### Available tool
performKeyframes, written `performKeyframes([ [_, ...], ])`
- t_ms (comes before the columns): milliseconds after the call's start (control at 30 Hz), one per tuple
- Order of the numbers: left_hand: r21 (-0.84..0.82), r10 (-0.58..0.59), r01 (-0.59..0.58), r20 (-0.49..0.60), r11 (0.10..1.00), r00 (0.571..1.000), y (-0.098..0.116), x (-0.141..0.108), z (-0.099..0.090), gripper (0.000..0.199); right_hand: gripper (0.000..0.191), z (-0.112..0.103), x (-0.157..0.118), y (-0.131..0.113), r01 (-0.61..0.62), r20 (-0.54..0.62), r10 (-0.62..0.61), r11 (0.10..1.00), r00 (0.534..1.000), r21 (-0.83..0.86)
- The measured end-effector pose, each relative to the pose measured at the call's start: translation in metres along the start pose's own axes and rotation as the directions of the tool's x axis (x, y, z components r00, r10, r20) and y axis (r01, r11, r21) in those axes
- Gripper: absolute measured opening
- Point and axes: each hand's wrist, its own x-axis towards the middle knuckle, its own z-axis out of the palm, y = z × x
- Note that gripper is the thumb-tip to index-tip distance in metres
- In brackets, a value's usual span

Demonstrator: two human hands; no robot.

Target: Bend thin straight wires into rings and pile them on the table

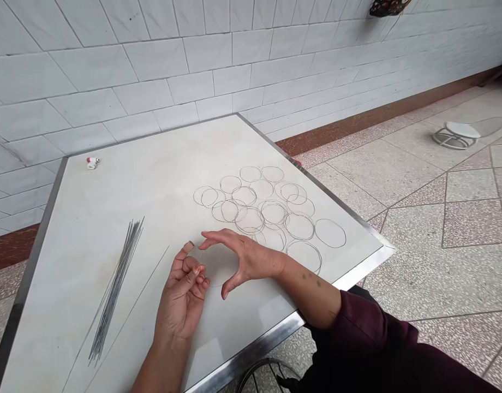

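My left hand (181,300) is pinched, palm turned up, over the near part of the table, holding a thin wire ring (215,285) by its edge. Only part of the ring shows, as a faint curve between my hands. Curved in a C beside it is my right hand (245,256), thumb and fingers wide apart; whether it touches the wire I cannot tell. Just beyond my right hand lie several wire rings (299,226), many overlapping. To the left of my left hand is a bundle of straight wires (117,292), with a single loose wire (130,311) beside it.
The white table (153,174) has a metal rim and stands against a tiled wall (210,52). A small red-and-white object (93,162) sits at its far left corner. On the floor to the right is a round white stool (459,131). A spoked wheel-like thing (269,374) shows below the table's edge.
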Motion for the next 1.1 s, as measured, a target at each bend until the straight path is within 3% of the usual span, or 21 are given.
performKeyframes([
  [167,0.003,0.028,-0.028,-0.011,1.0,1.0,-0.001,0.001,-0.002,0.05,0.113,0.001,-0.001,0.001,-0.017,0.01,0.017,1.0,1.0,-0.023],
  [400,-0.004,0.033,-0.033,-0.044,0.999,0.999,-0.002,0.001,-0.002,0.05,0.134,0.009,-0.001,0.005,-0.027,-0.026,0.03,0.995,0.999,0.097],
  [533,0.0,0.052,-0.053,-0.062,0.999,0.997,-0.003,0.0,0.0,0.051,0.127,0.01,0.0,0.005,-0.001,-0.033,0.004,0.996,0.999,0.084],
  [767,0.058,0.126,-0.122,-0.065,0.991,0.99,-0.002,-0.001,0.001,0.053,0.118,0.007,-0.001,0.003,-0.061,-0.055,0.062,0.998,0.997,0.02],
  [967,0.068,0.109,-0.106,-0.05,0.992,0.993,-0.002,-0.002,0.0,0.053,0.103,0.005,-0.001,0.003,-0.125,-0.04,0.124,0.992,0.991,-0.017],
  [1100,0.075,0.102,-0.099,-0.029,0.992,0.994,-0.002,-0.002,0.0,0.05,0.093,0.002,-0.001,0.006,-0.089,-0.052,0.085,0.993,0.995,-0.073],
])
